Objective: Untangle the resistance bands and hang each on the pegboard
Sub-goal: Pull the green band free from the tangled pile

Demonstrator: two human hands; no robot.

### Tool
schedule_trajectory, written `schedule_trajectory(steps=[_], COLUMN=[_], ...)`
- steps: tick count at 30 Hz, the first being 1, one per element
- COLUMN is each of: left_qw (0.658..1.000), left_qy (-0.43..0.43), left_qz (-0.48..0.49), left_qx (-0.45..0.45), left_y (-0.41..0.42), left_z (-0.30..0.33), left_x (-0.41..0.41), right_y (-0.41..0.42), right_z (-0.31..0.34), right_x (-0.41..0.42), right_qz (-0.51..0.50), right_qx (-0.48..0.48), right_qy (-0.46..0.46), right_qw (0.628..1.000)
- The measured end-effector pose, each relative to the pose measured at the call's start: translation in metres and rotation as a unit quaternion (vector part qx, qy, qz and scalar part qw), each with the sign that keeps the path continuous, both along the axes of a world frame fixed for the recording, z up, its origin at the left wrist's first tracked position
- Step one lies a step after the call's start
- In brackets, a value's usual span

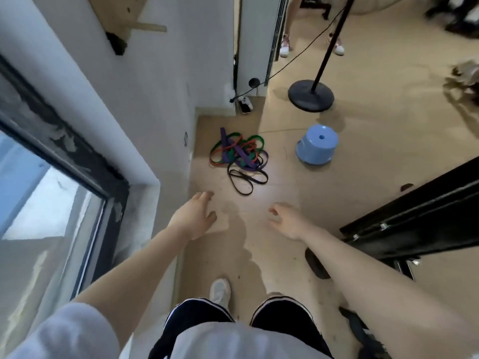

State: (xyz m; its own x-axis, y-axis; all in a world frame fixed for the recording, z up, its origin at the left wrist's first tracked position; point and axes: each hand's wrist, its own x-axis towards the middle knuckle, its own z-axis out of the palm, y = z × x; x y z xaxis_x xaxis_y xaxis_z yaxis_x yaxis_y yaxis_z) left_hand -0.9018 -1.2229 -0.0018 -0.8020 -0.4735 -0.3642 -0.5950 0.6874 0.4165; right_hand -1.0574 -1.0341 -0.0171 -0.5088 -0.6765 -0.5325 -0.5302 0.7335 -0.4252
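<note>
Nearest the camera, a pale shirt and dark shorts are seen, with one white shoe planted on the tan floor. Both arms are stretched forward and down: the left hand and the right hand are held above the floor with fingers loosely spread, and nothing is grasped by either. The resistance bands lie ahead of the hands, well apart from them, heaped on the floor near the foot of the white wall and beside a blue stool. Green, purple, orange-red and black loops are knotted through one another, the black loops trailing out toward the hands. The bands are judged to be light, soft and rubbery, likely to stretch and cling where they cross, so the heap would probably come up as one lump if pulled. A hold is best taken on the free black loop at the near edge, with crossings eased apart rather than yanked. No pegboard can be identified with certainty.
</note>
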Motion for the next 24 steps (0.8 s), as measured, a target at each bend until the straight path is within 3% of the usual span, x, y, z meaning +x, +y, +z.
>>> schedule_trajectory(steps=[6, 12, 18, 24], left_qw=[0.993, 0.983, 0.992, 0.996], left_qy=[0.025, 0.032, 0.036, 0.04], left_qz=[-0.117, -0.172, -0.102, 0.018], left_qx=[0.014, 0.057, 0.069, 0.076], left_y=[-0.032, -0.041, -0.067, -0.136], left_z=[0.005, -0.022, -0.017, -0.015], left_x=[-0.154, -0.317, -0.457, -0.531], right_y=[-0.009, -0.018, -0.048, -0.115], right_z=[0.006, -0.019, -0.014, -0.012], right_x=[-0.112, -0.264, -0.421, -0.547], right_qz=[-0.149, -0.176, -0.14, -0.054], right_qx=[-0.017, 0.001, 0.028, 0.032], right_qy=[-0.012, -0.001, -0.017, -0.016], right_qw=[0.989, 0.984, 0.99, 0.998])
